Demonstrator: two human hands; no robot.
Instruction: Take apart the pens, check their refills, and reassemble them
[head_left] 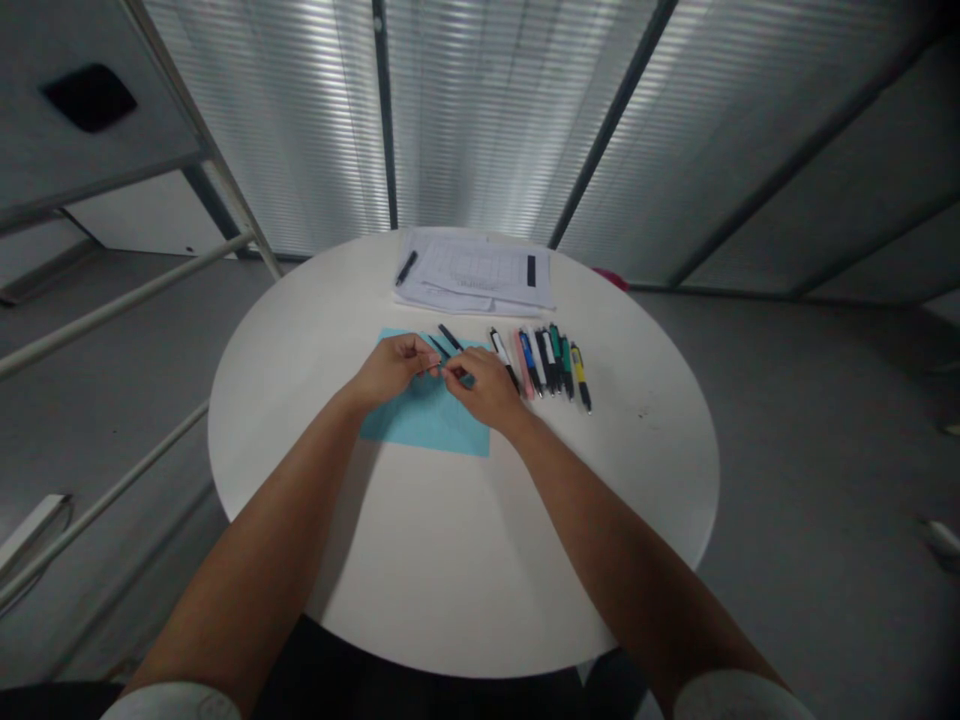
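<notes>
Over the light blue sheet (427, 425), my left hand (394, 368) and my right hand (484, 385) meet fingertip to fingertip, both pinched closed. A small thin piece sits between the fingertips, too small to name. Just beyond the fingers lie a dark slim pen part (439, 347) and a black barrel-like piece (450, 338), on or by the sheet's far edge. To the right of my right hand is a row of click pens (551, 360) in white, pink, blue, black and green. A yellow and black pen (581, 378) lies at the row's right end.
A stack of printed papers (472, 272) lies at the far side of the round white table (450, 560), with a black pen (406, 268) on top. Pale metal rails (127, 295) stand to the left. Glass panels with blinds (495, 120) rise behind.
</notes>
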